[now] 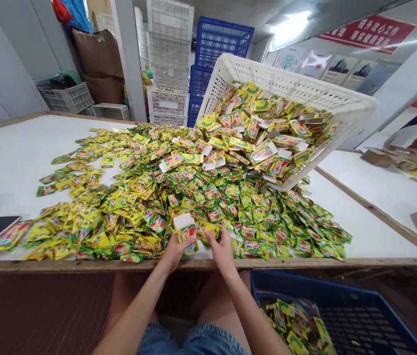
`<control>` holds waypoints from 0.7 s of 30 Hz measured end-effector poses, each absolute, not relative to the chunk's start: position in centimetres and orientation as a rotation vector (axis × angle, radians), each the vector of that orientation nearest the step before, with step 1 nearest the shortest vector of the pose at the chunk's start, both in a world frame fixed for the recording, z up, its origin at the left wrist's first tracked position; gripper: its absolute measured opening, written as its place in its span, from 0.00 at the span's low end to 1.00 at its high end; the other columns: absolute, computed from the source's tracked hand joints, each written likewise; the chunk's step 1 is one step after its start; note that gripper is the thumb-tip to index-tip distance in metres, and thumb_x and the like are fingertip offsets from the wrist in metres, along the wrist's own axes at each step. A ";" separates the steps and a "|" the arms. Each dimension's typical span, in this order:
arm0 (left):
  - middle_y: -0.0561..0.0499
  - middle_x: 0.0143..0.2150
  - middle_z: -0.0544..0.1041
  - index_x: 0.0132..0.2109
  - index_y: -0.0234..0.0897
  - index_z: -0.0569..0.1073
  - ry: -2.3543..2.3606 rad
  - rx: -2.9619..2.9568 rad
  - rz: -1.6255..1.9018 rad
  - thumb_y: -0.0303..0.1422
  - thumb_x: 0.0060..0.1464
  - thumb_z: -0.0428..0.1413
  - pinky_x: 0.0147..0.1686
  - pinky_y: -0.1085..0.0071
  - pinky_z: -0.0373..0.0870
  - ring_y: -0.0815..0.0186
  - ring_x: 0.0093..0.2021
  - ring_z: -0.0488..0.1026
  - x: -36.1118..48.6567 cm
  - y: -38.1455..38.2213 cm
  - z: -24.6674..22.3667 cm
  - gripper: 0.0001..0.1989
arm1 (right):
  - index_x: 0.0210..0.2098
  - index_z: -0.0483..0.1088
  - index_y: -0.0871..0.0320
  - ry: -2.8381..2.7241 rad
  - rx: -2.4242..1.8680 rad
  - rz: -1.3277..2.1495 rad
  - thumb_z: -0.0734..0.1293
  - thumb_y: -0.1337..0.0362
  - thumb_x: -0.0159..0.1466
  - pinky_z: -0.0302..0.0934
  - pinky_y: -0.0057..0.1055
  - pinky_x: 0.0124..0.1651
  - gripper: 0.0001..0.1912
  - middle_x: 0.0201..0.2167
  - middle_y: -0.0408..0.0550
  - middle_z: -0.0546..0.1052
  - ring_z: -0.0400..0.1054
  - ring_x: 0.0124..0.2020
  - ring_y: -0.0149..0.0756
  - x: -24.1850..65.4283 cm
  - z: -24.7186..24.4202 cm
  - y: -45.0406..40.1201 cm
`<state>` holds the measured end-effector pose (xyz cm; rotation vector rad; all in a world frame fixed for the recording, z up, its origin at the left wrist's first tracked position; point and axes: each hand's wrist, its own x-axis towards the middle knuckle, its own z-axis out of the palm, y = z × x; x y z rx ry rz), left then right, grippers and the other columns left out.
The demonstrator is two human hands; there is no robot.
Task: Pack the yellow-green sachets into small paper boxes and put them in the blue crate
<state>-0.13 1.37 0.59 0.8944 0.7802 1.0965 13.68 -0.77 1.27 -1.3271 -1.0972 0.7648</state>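
Your left hand [174, 250] pinches a small box [186, 233] just above the table's near edge, its white flap up — green, yellow and red print, too small to read. Your right hand [223, 249] has thumb and fingers closed on a yellow packet [209, 230] beside it. Around both spreads a heap of packets [149, 197] on the white table [5, 158]. Behind, a tilted white crate [290, 79] spills more boxes [263, 150]. On the wall, a red banner [373, 33] carries white Chinese characters — "提升", "工作" legible.
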 end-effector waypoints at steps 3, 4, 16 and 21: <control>0.44 0.32 0.78 0.38 0.30 0.75 0.764 0.926 1.038 0.38 0.40 0.63 0.35 0.67 0.69 0.61 0.32 0.75 -0.1 1.5 0.5 0.19 | 0.39 0.63 0.58 -1.126 -1.274 0.740 0.65 0.57 0.56 0.62 0.32 0.40 0.15 0.34 0.48 0.73 0.67 0.36 0.38 15.1 3.5 -0.4; 0.45 0.30 0.78 0.37 0.31 0.75 0.759 0.953 1.010 0.38 0.40 0.63 0.32 0.69 0.69 0.63 0.29 0.74 -0.1 1.5 0.5 0.18 | 0.39 0.63 0.58 -1.162 -1.251 0.737 0.65 0.58 0.56 0.62 0.31 0.38 0.14 0.33 0.47 0.73 0.67 0.35 0.37 15.3 4.6 -0.3; 0.49 0.22 0.75 0.27 0.33 0.74 0.727 1.274 0.857 0.40 0.43 0.60 0.27 0.72 0.65 0.65 0.24 0.71 -0.2 1.5 1.9 0.12 | 0.30 0.67 0.56 -2.310 -1.409 0.420 0.65 0.75 0.51 0.53 0.24 0.33 0.10 0.28 0.43 0.71 0.65 0.32 0.34 14.0 10.9 2.8; 0.50 0.22 0.75 0.27 0.32 0.74 0.731 1.252 0.862 0.40 0.43 0.60 0.28 0.72 0.65 0.66 0.24 0.71 -0.3 1.5 1.3 0.13 | 0.30 0.69 0.58 -2.523 -1.426 0.316 0.67 0.75 0.49 0.52 0.25 0.32 0.10 0.30 0.45 0.72 0.66 0.31 0.35 13.1 12.1 3.0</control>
